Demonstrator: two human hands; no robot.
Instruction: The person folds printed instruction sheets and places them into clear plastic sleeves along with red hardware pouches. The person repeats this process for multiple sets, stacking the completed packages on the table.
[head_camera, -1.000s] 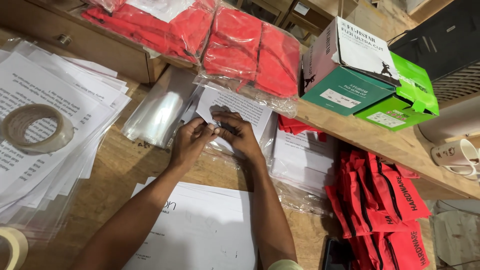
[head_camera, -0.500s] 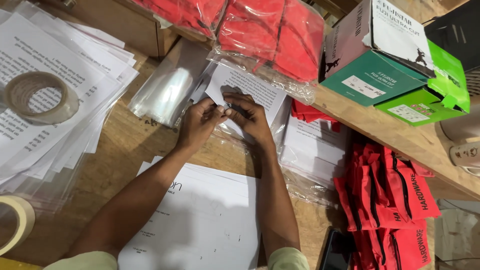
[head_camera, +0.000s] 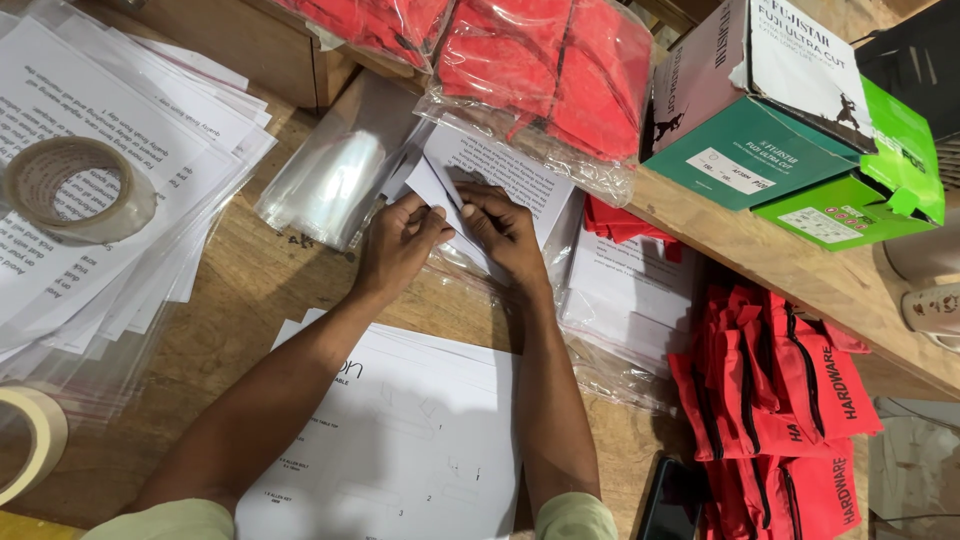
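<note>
Left hand (head_camera: 400, 240): pinching a folded white paper sheet (head_camera: 432, 188)
Right hand (head_camera: 505, 232): fingers clamped on the same sheet
Beside: clear plastic bags (head_camera: 325, 180)

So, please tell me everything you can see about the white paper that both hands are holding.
The folded white paper is a thin printed sheet, creased so that a plain white flap points up and left. It lies on a clear plastic bag holding similar printed sheets, on the wooden table. The left hand pinches its lower left edge, and the right hand presses its right side. Its print is too small to tell.
</note>
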